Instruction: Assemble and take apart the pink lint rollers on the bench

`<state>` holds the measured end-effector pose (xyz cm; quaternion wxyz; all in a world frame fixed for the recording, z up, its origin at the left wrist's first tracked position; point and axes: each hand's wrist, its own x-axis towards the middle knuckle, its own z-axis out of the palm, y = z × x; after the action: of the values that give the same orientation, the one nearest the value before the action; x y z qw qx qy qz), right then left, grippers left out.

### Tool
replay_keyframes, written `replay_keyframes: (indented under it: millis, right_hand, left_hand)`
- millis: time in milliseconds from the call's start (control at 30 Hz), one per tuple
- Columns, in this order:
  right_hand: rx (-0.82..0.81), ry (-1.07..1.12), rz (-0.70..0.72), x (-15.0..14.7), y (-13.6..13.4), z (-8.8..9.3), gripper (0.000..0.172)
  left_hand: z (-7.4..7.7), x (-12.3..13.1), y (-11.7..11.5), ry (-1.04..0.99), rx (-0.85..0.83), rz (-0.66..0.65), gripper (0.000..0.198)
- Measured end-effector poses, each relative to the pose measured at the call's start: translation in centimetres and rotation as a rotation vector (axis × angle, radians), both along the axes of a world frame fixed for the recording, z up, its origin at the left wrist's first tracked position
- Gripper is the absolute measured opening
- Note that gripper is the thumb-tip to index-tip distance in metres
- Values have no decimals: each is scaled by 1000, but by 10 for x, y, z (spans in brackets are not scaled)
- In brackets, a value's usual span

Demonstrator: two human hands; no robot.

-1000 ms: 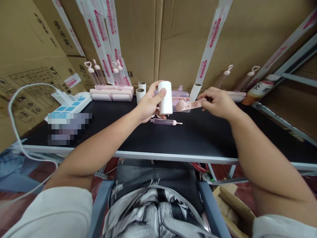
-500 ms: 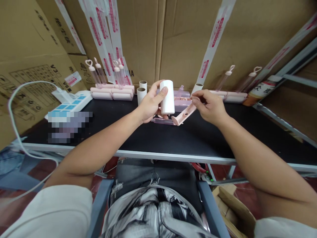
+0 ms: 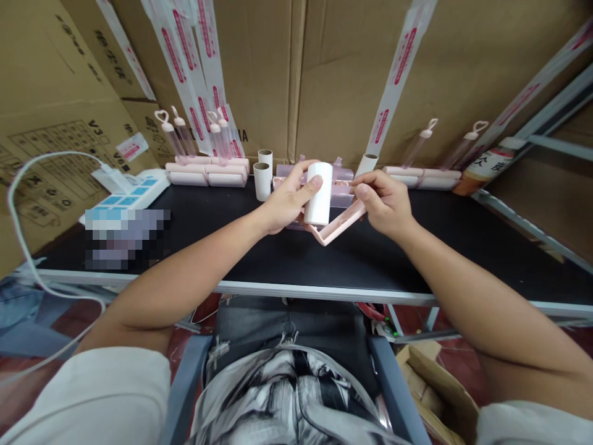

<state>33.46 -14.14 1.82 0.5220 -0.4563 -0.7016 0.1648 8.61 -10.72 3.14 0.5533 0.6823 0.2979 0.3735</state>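
Over the black table, my left hand (image 3: 291, 203) is closed round a white roll (image 3: 319, 196), thumb across its front. The roll stands nearly upright, tipped slightly. My right hand (image 3: 385, 201) pinches the upper right end of a pink plastic bracket (image 3: 341, 225), a slim arm with a bent corner. The bracket's bent end reaches under the roll, near my left fingers; whether the two touch I cannot tell. Behind my hands lie translucent purple and pink plastic parts (image 3: 343, 193), partly hidden by the roll and fingers.
Bare cardboard tubes (image 3: 262, 183) stand left of my hands, and another tube (image 3: 367, 164) leans behind my right hand. Pink lint rollers with upright clear handles (image 3: 228, 173) line the back. A power strip (image 3: 134, 198) sits left, a bottle (image 3: 490, 164) right. Cardboard (image 3: 352, 74) walls the back.
The white roll has moved slightly right and down. The pink bracket has turned so its bent corner shows and its end now sits beneath the roll. Both hands keep their grip.
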Motion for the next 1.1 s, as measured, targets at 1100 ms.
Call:
replay_keyframes:
  millis: [1100]
  right_hand:
    - [25,184,286,-26,-11,-4,65]
  left_hand:
    - [3,-12,2,274,484,-339,75]
